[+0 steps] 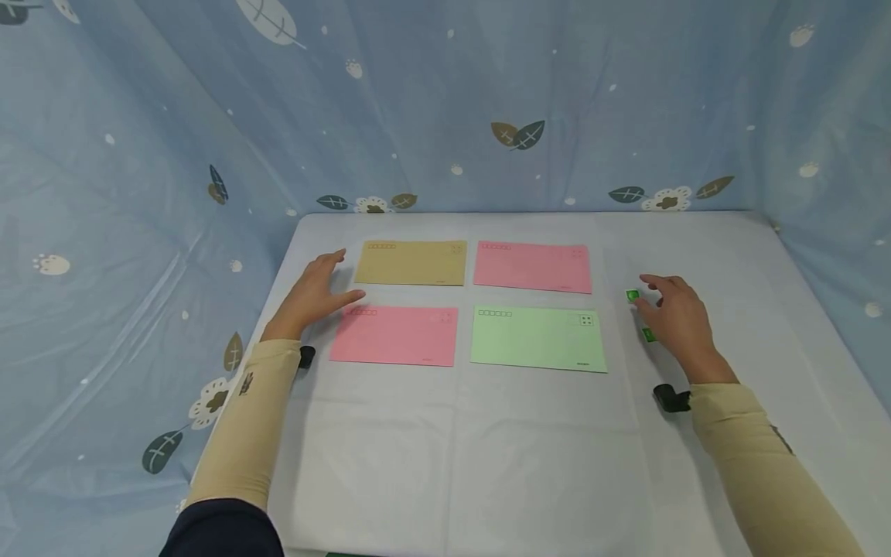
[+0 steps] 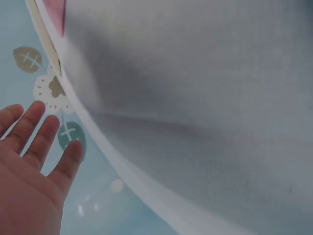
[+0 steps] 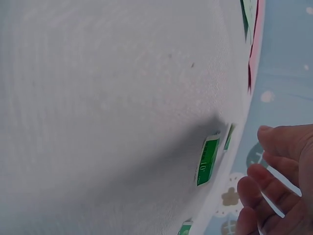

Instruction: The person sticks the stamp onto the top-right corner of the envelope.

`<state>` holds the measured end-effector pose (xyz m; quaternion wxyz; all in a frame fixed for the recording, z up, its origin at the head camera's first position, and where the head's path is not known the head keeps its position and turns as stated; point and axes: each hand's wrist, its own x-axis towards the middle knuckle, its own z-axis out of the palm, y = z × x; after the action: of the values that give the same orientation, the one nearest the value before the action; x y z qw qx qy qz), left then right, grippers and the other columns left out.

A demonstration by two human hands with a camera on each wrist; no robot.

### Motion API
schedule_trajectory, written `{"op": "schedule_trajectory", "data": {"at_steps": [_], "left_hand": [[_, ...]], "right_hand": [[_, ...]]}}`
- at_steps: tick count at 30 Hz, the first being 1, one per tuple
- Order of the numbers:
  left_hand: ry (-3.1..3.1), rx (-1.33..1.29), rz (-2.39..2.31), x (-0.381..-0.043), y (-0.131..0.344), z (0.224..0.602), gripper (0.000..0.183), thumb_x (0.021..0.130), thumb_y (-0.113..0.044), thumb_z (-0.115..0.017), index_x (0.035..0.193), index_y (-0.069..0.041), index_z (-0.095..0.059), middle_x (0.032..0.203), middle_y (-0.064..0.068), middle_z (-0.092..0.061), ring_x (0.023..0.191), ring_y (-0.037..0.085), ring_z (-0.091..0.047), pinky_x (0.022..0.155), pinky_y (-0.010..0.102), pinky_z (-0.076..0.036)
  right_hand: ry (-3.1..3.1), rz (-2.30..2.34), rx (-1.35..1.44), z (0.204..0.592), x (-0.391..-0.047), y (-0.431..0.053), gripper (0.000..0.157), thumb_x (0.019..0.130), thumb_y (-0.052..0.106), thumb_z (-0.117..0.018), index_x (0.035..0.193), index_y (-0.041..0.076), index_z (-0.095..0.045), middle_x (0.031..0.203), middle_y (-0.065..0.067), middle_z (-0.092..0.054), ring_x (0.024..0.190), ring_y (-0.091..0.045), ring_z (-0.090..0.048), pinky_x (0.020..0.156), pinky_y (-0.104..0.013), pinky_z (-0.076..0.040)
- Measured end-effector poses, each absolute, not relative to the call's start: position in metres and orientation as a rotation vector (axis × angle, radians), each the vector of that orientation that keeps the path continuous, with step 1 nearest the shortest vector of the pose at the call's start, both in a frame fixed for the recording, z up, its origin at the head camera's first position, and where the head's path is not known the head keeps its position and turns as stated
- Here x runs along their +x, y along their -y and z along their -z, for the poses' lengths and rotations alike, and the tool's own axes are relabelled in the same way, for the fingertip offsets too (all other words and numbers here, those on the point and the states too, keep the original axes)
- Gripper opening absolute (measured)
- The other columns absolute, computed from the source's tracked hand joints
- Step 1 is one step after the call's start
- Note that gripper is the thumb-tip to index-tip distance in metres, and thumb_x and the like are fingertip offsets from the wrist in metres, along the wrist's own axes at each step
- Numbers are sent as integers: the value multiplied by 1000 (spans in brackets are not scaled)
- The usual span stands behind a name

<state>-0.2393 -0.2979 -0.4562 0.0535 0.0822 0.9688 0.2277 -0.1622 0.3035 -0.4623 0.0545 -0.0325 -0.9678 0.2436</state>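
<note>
Four envelopes (image 1: 393, 336), left hand (image 1: 312, 299) alongside — right hand (image 1: 675, 319) near green stamps (image 1: 632, 295)

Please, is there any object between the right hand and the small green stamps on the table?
No, nothing visible stands between the right hand and the green stamps, which lie on the white tablecloth.

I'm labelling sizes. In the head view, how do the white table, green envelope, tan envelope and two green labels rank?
1. White table
2. Green envelope
3. Tan envelope
4. Far green label and near green label: too alike to rank
</note>
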Motion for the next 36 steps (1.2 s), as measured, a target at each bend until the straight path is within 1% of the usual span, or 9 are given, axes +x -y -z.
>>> {"op": "schedule_trajectory", "data": {"at_steps": [7, 15, 21, 25, 32, 36], "left_hand": [[-2925, 262, -659, -252, 301, 461, 106, 85, -51, -79, 162, -7, -22, 160, 19, -32, 149, 39, -24, 120, 58, -25], [-2891, 246, -597, -265, 296, 464, 106, 84, -54, -79, 163, -10, -22, 163, 21, -27, 150, 39, -24, 119, 60, -27], [-2884, 223, -544, -276, 294, 465, 108, 85, -58, -77, 164, -12, -20, 164, 21, -25, 150, 40, -24, 119, 60, -27], [-2870, 234, -543, -283, 294, 466, 108, 85, -58, -76, 164, -10, -19, 164, 22, -24, 151, 40, -22, 120, 58, -26], [-2865, 232, -538, -290, 291, 465, 110, 84, -56, -78, 163, -8, -19, 164, 23, -24, 151, 40, -22, 120, 58, -25], [-2861, 207, -541, -294, 291, 465, 114, 82, -58, -79, 164, -9, -18, 165, 22, -22, 152, 40, -20, 121, 58, -22]], "right_hand": [[2946, -741, -84, 462, -165, -304, 46, 100, 13, -64, 141, -4, -55, 130, -30, -53, 102, -44, -55, 80, -59, -49], [2962, -727, -99, 467, -168, -304, 46, 100, 15, -64, 141, -3, -55, 131, -30, -52, 103, -44, -55, 80, -59, -49], [2984, -713, -112, 469, -170, -304, 48, 100, 17, -63, 143, -3, -53, 135, -31, -49, 106, -46, -54, 83, -61, -49], [3000, -702, -109, 469, -171, -305, 49, 100, 17, -65, 143, -4, -53, 136, -32, -48, 108, -47, -54, 85, -62, -48], [3043, -702, -137, 473, -173, -306, 51, 99, 15, -66, 144, -5, -51, 139, -32, -46, 114, -48, -51, 94, -65, -46], [3047, -713, -119, 474, -173, -305, 50, 98, 13, -66, 142, -5, -52, 139, -32, -46, 111, -47, -54, 93, -65, -47]]}}
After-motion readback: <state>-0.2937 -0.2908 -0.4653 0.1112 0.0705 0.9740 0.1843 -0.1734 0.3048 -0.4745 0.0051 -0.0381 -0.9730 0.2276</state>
